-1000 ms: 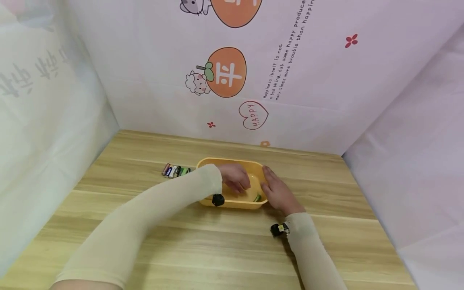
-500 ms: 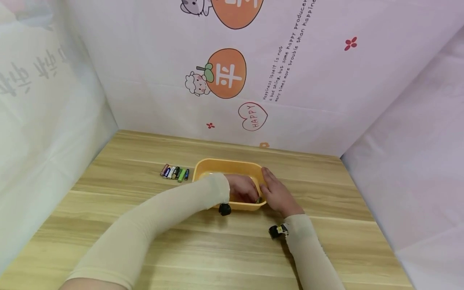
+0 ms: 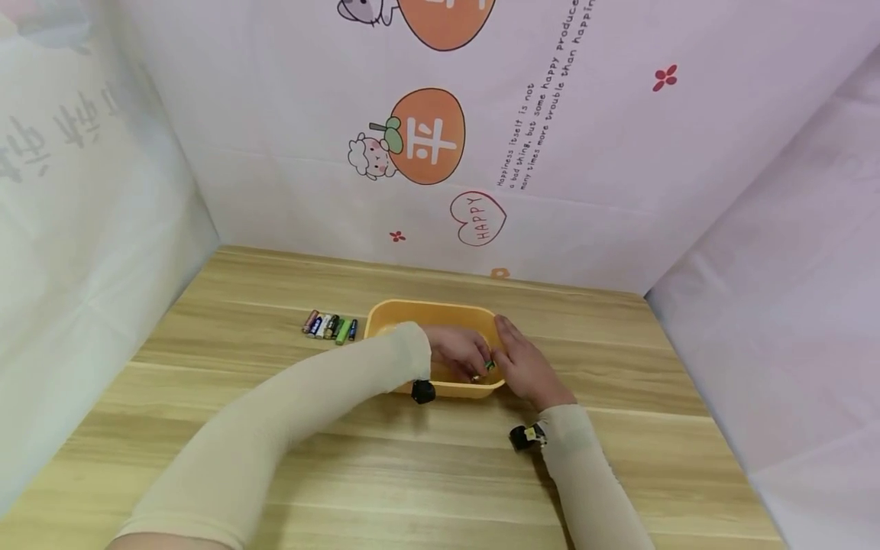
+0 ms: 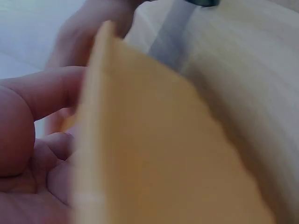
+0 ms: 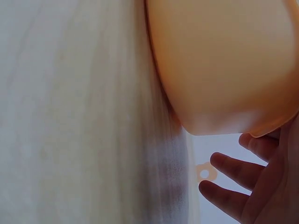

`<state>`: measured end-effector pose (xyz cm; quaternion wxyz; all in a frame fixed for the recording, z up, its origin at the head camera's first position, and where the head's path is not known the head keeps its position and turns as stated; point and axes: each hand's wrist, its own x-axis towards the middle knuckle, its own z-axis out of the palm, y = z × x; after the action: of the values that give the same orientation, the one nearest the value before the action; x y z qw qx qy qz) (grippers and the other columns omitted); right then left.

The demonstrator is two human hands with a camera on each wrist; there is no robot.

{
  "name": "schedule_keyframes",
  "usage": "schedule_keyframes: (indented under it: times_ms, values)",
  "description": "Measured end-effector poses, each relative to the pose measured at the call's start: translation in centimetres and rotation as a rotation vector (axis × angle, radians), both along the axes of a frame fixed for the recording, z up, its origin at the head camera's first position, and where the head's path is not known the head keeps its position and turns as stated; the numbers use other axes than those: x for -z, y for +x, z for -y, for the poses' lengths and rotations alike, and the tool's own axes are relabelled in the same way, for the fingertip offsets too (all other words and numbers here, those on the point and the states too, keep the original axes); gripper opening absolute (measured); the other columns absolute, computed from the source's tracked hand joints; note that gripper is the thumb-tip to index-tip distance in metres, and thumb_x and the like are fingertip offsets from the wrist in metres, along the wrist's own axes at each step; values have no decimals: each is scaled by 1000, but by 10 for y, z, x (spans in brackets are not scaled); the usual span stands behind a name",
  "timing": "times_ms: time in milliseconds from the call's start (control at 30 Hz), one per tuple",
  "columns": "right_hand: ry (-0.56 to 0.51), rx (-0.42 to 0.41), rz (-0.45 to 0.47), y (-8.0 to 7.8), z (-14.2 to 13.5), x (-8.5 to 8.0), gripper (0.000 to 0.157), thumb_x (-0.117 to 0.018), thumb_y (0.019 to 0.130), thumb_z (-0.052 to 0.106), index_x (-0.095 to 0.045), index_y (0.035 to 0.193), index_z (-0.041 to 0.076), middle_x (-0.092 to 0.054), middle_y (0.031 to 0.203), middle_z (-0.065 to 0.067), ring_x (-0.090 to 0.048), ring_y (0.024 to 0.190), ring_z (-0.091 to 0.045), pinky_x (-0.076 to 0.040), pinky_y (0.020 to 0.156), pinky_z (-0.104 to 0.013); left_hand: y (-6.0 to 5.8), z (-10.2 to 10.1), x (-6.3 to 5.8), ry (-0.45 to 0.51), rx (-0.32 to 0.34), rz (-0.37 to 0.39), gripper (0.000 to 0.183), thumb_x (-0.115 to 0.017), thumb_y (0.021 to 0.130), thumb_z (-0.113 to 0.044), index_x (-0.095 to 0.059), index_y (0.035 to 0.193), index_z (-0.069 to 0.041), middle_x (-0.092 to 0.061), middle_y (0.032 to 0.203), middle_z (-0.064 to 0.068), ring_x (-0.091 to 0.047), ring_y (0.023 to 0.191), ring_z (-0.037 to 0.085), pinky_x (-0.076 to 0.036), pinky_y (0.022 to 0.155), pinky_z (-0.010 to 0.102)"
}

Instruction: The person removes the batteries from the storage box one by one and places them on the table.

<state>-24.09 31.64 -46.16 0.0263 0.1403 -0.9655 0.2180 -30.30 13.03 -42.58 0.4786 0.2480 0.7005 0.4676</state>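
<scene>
Inside a yellow-orange plastic tub on the table, my left hand pinches a small green battery at its fingertips. In the left wrist view the tub wall covers the fingertips and the battery. My right hand rests on the tub's right end, its thumb over the rim. Straight, spread fingers of that hand show beside the tub's outer wall in the right wrist view; its thumb is hidden there. Left of the tub lie several batteries side by side in a row.
A wood-grain table carries everything. Behind it rises a printed white cloth wall, with similar cloth on the left and right sides. A small black camera sits at each wrist, the left one close to the tub's front rim.
My left hand has moved rightward and down in the tub, reached the green battery and lifted it slightly. The right hand stays on the rim. The left forearm has uncovered the row of batteries.
</scene>
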Motion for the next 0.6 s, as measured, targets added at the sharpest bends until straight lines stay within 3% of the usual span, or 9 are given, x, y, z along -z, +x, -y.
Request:
schedule_keyframes:
  times_ms: [200,467,600]
  values:
    - [10,-6,-9,1,0,-2,60,-38,105,26,-14,155,5,-19,159,-16,-19,144,-28,-21,115,-48,-8,24,-15,3,-39,-6,34,-62,92,3,-53,124,13,-62,93,14,-62,74,19,-58,74,35]
    - [7,-5,4,4,3,-2,59,-35,106,27,-12,155,5,-17,160,-14,-16,145,-27,-20,116,-47,-14,54,-22,22,-79,-17,36,-62,92,1,-52,124,13,-63,93,14,-64,76,19,-56,83,41]
    - [6,-10,11,4,3,-3,59,-33,106,30,-10,156,6,-15,160,-13,-14,146,-27,-19,116,-48,-15,66,-24,35,-121,0,31,-62,92,2,-53,120,10,-62,92,13,-64,77,19,-58,79,38]
